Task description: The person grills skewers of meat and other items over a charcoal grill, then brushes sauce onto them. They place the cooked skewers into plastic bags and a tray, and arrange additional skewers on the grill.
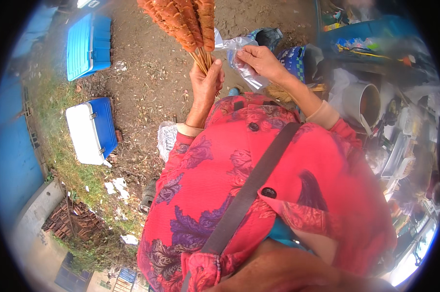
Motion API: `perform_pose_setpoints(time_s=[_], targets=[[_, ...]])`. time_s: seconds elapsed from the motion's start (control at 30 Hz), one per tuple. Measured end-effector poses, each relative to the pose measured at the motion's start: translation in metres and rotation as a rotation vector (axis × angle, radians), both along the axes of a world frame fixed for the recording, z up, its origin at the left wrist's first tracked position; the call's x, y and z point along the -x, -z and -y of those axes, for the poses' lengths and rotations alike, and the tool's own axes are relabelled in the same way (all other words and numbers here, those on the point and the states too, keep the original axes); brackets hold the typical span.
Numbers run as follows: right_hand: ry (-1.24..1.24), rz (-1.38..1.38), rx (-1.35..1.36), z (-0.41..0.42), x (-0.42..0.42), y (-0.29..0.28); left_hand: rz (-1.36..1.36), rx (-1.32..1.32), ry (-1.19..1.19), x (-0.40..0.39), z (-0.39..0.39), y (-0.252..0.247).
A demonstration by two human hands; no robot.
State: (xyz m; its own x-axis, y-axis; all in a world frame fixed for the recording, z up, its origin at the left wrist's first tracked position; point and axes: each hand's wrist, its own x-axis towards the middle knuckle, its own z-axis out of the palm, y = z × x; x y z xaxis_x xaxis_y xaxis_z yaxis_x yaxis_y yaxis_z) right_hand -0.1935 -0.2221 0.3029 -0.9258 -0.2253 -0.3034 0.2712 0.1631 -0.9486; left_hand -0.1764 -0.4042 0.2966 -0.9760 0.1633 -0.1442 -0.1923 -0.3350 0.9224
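Observation:
Near the top middle, my left hand (206, 78) is closed around the wooden sticks of several skewers of seasoned, orange-brown food (185, 22), whose upper ends run out of the picture. To the right of it, my right hand (258, 62) pinches a thin, clear and silvery plastic bag (251, 75). The bag hangs below the fingers, and a strip of it reaches left to just beside the skewers. Whether the bag touches the skewers I cannot tell.
Two cool boxes, one light blue (84, 47) and one white and blue (92, 131), stand on the left. Right are open printed sacks (294, 64), a metal pot (366, 104) and a cluttered stand (373, 33). A brick pile (73, 219) lies lower left.

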Motion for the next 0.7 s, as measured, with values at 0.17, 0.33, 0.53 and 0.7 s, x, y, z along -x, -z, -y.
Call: perform_pose_setpoints(time_s=[0.17,0.33,0.53,0.7], targets=[[-0.018,0.028,0.149,0.017,-0.006,-0.015,-0.062,0.006,-0.010,-0.005,-0.007,0.005],[0.033,0.133,0.319,0.033,-0.006,-0.007,-0.086,-0.066,0.004,-0.009,-0.006,0.013],[-0.135,-0.030,-0.056,0.019,-0.005,-0.032,-0.054,-0.165,-0.020,-0.007,0.009,0.013],[0.134,-0.117,-0.334,-0.054,0.010,0.025,-0.011,-0.370,-0.074,-0.001,0.032,-0.006]])
